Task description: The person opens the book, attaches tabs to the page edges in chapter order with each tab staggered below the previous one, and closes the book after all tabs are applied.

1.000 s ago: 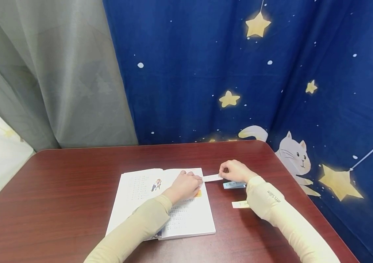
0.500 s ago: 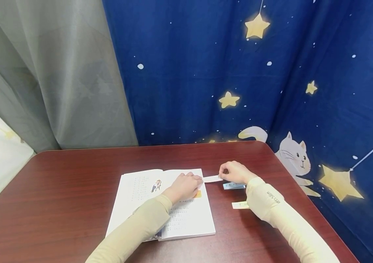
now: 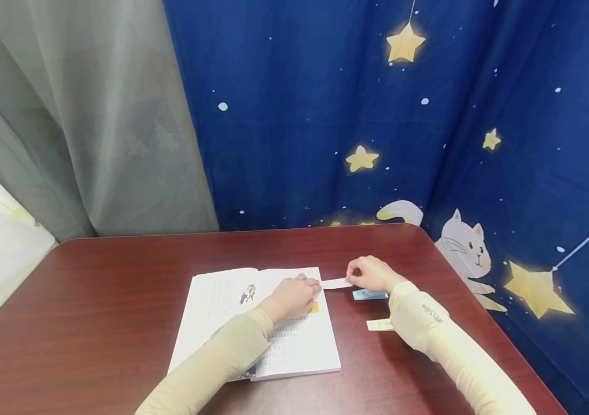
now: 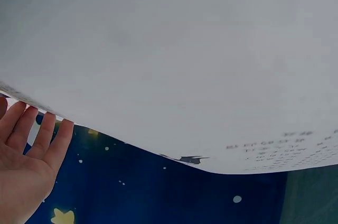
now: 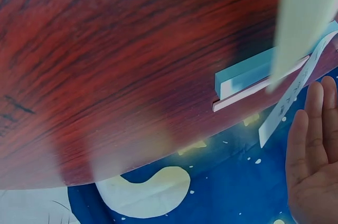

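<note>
1. Seated at a dark red table [image 3: 118, 276], you rested your left hand [image 3: 294, 297] on the right-hand page of an open book [image 3: 222, 300], fingers laid out fairly straight near the page's outer edge.

2. Just beside the book's right edge, your right hand [image 3: 372, 274] pinched one end of a white paper strip [image 3: 335, 283]; the strip's free end reached toward the left fingertips, though whether it touched them could not be told.

3. Judged by its look, the strip was light and limp, likely to bend or flutter. Holding it near one end between thumb and forefinger, as you did, seemed the sensible grip.

4. A blue strip [image 3: 369, 294] lay on the table under the right wrist, and a pale yellow strip [image 3: 380, 325] lay nearer you, beside the sleeve [image 3: 429, 323].

5. Only the head view showed both hands and the book together. The left wrist view showed the underside of a page [image 4: 185, 65] with faint print, and straight fingers [image 4: 50, 134] at its edge. The right wrist view showed the blue strip [image 5: 245, 76] stacked on a white one, and the held strip [image 5: 290, 94] curving down from the table edge.
</note>
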The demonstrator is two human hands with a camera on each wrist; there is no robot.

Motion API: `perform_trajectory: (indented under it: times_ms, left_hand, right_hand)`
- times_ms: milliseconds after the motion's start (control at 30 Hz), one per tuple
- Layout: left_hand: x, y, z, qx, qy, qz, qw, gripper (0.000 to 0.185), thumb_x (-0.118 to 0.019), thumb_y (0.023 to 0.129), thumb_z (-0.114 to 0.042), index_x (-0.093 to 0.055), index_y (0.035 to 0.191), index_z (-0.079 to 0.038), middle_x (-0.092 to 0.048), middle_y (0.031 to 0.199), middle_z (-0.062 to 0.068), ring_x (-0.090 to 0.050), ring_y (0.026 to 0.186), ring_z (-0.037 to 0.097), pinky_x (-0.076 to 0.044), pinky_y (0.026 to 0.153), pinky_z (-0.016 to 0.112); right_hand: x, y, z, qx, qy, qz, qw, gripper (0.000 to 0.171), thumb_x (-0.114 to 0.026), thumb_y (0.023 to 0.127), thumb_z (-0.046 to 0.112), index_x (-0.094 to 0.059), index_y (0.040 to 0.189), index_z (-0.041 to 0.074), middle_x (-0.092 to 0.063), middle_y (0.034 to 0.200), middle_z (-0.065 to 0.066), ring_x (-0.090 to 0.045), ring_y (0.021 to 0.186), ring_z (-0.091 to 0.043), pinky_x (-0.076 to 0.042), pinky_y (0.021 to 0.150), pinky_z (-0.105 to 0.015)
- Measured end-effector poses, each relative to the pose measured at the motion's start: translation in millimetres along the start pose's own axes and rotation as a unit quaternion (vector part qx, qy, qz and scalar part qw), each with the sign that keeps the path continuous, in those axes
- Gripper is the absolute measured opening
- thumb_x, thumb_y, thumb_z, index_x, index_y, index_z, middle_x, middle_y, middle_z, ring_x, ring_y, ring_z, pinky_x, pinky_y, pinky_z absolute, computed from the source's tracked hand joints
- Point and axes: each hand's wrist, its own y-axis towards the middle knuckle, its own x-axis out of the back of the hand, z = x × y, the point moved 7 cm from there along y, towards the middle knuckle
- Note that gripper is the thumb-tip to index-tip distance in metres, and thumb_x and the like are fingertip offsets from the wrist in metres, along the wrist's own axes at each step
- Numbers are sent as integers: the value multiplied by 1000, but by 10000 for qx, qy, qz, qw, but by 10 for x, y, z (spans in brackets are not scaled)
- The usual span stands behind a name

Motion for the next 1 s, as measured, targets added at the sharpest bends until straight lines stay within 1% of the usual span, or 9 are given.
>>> perform_trajectory:
  times_ms: [233, 400, 500, 733, 900, 1000]
  left_hand:
    - [9, -19, -15, -118, 14, -198, 9997, 33, -54, 83, -25, -59, 114, -16, -56, 113, -5, -49, 101, 15, -40, 81, 36]
    - [16, 5, -10, -138, -15, -251, 9996, 31, -55, 81, -24, -59, 110, -16, -56, 109, -4, -49, 98, 16, -40, 81, 36]
    - [8, 30, -3, -115, -71, -212, 9997, 30, -55, 81, -24, -59, 110, -16, -56, 109, -4, -49, 98, 16, -41, 81, 36]
    - [35, 41, 2, -43, -203, -71, 9998, 31, -55, 81, -23, -59, 111, -15, -55, 111, -4, -48, 98, 16, -43, 79, 36]
    - [20, 31, -6, -37, -240, 18, 9997, 32, -54, 82, -24, -59, 113, -16, -54, 117, -5, -47, 102, 17, -42, 81, 37]
    - [12, 33, -9, 9, -310, 84, 9995, 33, -54, 83, -24, -58, 115, -16, -54, 116, -4, -47, 102, 17, -41, 83, 38]
  right_hand:
    - [-4, -25, -8, -67, -2, -28, 10000, 6, -63, 76, 20, -63, 71, 21, -56, 66, 13, -49, 62, -9, -41, 61, -30]
    - [5, -27, -7, -64, -4, -27, 10000, 5, -63, 77, 20, -63, 71, 21, -56, 66, 13, -50, 62, -8, -42, 62, -29]
    - [4, -22, -21, -76, 9, -1, 10000, 5, -63, 77, 21, -63, 72, 22, -56, 67, 13, -49, 62, -8, -41, 61, -29]
    - [15, -24, -14, 99, 6, -43, 9999, 5, -63, 77, 18, -63, 72, 20, -56, 67, 11, -49, 61, -9, -41, 61, -29]
    - [-4, -28, -26, 40, 5, -50, 10000, 5, -63, 77, 19, -63, 72, 21, -57, 69, 12, -48, 61, -9, -40, 60, -29]
    - [-10, -29, -35, -51, -3, -51, 10000, 5, -63, 77, 20, -62, 72, 22, -57, 70, 12, -48, 63, -9, -41, 61, -29]
